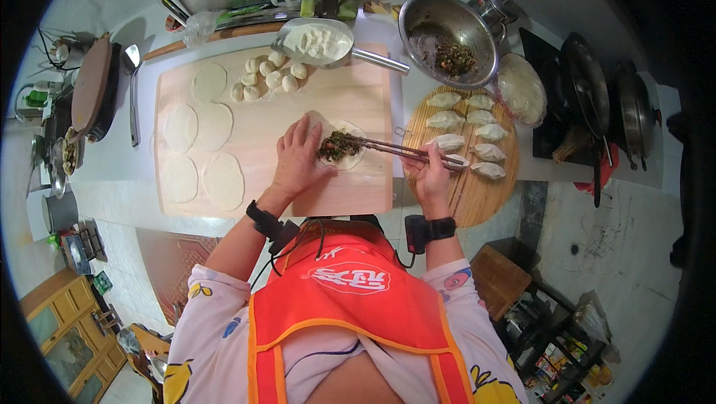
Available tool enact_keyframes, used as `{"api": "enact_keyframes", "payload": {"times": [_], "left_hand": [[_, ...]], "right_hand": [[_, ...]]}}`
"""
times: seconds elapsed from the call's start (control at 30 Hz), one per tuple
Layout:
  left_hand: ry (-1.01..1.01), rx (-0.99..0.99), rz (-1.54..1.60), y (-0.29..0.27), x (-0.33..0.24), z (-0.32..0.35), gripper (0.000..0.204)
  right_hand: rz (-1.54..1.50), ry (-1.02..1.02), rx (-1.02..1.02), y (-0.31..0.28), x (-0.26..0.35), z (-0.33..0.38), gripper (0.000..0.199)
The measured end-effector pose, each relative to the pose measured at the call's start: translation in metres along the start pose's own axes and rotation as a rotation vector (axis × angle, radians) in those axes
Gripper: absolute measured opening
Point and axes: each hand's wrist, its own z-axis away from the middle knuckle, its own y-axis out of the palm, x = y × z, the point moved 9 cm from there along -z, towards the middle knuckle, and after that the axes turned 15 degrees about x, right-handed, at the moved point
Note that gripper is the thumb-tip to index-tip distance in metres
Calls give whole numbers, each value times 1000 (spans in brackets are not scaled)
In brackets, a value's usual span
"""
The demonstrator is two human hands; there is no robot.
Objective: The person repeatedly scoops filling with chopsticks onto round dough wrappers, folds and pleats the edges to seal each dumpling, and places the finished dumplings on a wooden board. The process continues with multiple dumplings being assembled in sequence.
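A round dough wrapper [350, 128] lies on the pale wooden board [261, 98] with a mound of dark green chopped filling [338, 149] on it. My left hand [300, 159] rests on the board along the wrapper's left edge, fingers apart and holding nothing. In my right hand [431, 180] is a pair of dark chopsticks [391, 150], their tips in the filling. Several more flat wrappers [223, 182] are spread over the left part of the board. Toward its far side sit small dough balls [273, 80].
Pleated dumplings [490, 152] line a round wooden board [477, 206] at right. Behind it stand a steel bowl [447, 13] with filling and a plastic-covered bowl [522, 89]. A flour scoop [317, 42] lies across the far board edge; black pans [585, 76] occupy the far right.
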Motion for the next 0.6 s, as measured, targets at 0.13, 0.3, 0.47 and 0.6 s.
{"api": "enact_keyframes", "payload": {"times": [0.13, 0.3, 0.47, 0.6], "left_hand": [[4, -12, 8, 0, -2, 0, 98], [-6, -1, -10, 0, -2, 0, 97], [8, -3, -9, -1, -3, -1, 95], [8, 13, -10, 0, -1, -1, 95]], "right_hand": [[-3, -25, 20, -11, 3, 1, 30], [54, -73, -56, -28, 19, 7, 31], [6, -5, 38, -24, 13, 7, 30], [43, -97, -78, -44, 27, 14, 32]]}}
